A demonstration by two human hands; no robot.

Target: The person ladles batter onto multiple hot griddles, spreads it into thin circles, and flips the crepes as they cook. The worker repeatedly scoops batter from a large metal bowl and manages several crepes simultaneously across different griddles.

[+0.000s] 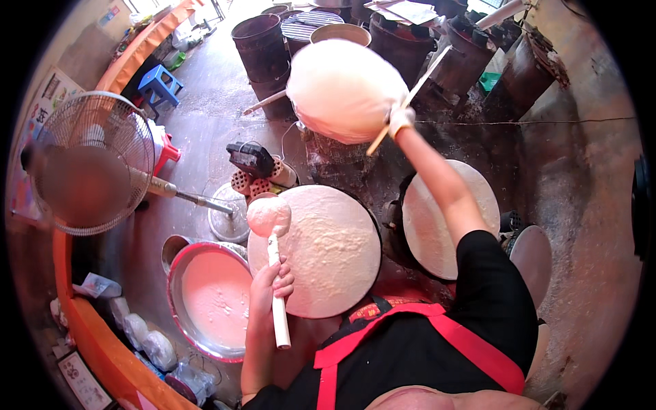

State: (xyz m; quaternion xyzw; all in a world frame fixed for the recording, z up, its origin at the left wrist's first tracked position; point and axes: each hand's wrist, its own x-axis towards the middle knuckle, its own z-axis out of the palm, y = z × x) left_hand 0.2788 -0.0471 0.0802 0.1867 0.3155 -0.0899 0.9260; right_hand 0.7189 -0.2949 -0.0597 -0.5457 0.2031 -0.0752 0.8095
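My left hand (271, 282) grips the pale handle of a ladle (269, 215), whose bowl is coated in batter. The ladle is over the left edge of a round griddle (333, 256) covered with a pale, lumpy layer of batter. Beside that hand is a wide pot of batter (215, 297). My right hand (401, 120), in a white glove, reaches forward and holds a thin wooden stick (425, 77). It meets the edge of a large, thin round pancake (343, 87); whether the fingers pinch the sheet is unclear. Under my right arm is a second coated griddle (451, 220).
A pedestal fan (92, 164) stands at left, near a blue stool (160, 87). Perforated coal briquettes (261, 182) sit behind the nearer griddle. Several dark metal drums (259, 51) line the back. A round disc (531, 261) leans at right. An orange counter (107, 353) borders the left.
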